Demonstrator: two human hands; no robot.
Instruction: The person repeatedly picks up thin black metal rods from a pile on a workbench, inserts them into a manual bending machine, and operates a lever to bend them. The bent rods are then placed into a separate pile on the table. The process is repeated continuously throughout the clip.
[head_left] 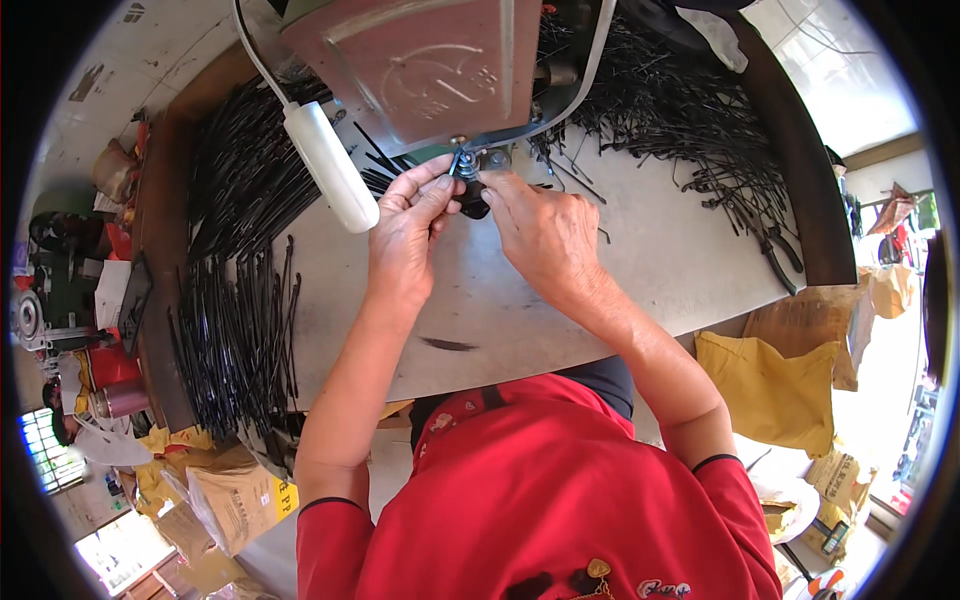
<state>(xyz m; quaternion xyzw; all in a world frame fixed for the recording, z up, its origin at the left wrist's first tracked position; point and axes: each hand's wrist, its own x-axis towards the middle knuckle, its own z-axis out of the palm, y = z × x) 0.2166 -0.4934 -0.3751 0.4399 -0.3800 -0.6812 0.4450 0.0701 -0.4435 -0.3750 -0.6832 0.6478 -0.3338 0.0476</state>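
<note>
Both my hands meet at the working point under a large pinkish-brown machine housing (420, 75). My left hand (405, 225) is closed, thumb and fingers pinched beside the small metal tool head (466, 165). Opposite it, my right hand (545, 235) is closed too, its fingertips bent in close to the same spot. A small dark part (472, 205) shows between the two sets of fingertips. What each hand grips is too small and covered to make out.
Long thin black rods lie in a thick heap (245, 170) and a neater bundle (235, 340) at left. More rods are tangled in a pile (690, 120) at right, near black-handled pliers (770, 240). A white lamp (330, 165) hangs beside my left hand. Raised brown edging (165, 230) borders the metal tabletop (580, 310).
</note>
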